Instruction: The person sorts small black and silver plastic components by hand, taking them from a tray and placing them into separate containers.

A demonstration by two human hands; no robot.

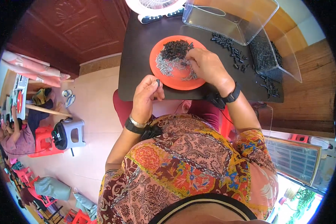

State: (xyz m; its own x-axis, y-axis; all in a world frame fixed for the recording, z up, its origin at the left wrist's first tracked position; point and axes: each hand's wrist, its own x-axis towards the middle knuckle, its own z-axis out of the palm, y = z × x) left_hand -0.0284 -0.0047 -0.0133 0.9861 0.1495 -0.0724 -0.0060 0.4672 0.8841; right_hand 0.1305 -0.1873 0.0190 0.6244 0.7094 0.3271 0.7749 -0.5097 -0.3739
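My left hand (143, 98) is raised just off the plate's near left side. Its thumb and forefinger pinch a small black plastic piece (158, 83), short and tube-like. My right hand (208, 66) reaches over the right side of the orange-red round plate (183, 84), fingertips pinched together near the parts; what they hold, if anything, is too small to tell. On the plate lie a heap of black plastic pieces (175, 49) at the far side and many small silvery metal parts (165, 66) nearer and to the left.
More black pieces (233, 52) are strewn on the dark table (136, 56) right of the plate. A clear plastic bin (276, 72) there holds many more; another clear container (227, 24) stands behind. A white fan (156, 6) stands at the back. Another person (20, 138) sits far left.
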